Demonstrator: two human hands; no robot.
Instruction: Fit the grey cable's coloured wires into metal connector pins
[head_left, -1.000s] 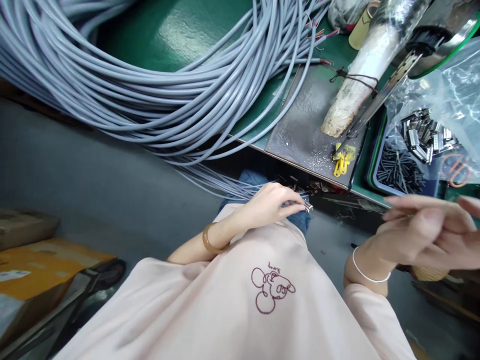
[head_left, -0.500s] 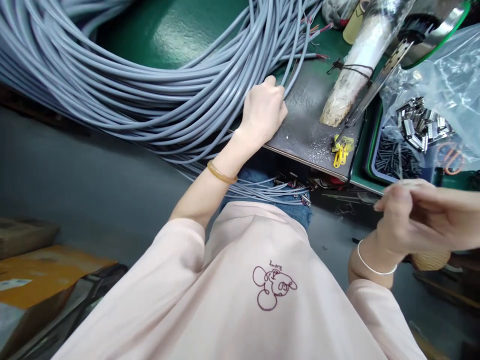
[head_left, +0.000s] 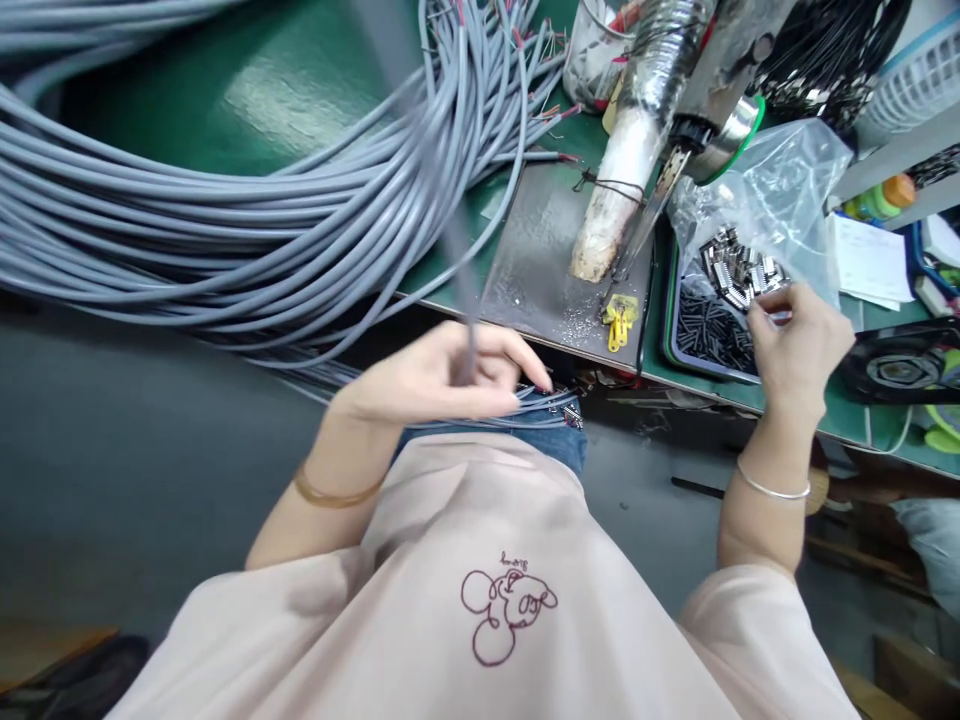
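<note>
A grey cable (head_left: 450, 235), smeared by motion, runs down into my left hand (head_left: 442, 378), whose fingers curl loosely around it in front of my lap. My right hand (head_left: 806, 340) is over the plastic tray at the right. Its thumb and forefinger pinch together at the edge of a pile of metal connectors (head_left: 731, 270); what lies between the fingertips is hidden. Black tube pieces (head_left: 709, 325) fill the tray's near part. Behind my left hand a thick bundle of grey cables (head_left: 315, 215) spreads across the green table.
A soldering iron (head_left: 652, 210) points down beside a white wrapped cylinder (head_left: 611, 205). Yellow clips (head_left: 619, 325) lie on the dark board (head_left: 540, 250). A solder spool (head_left: 731, 145) stands behind. Several cables with connectors (head_left: 562, 408) rest on my lap.
My left hand has come from the bundle toward my lap with a cable. My right hand has moved up and forward to the connectors in the tray. The view has shifted right.
</note>
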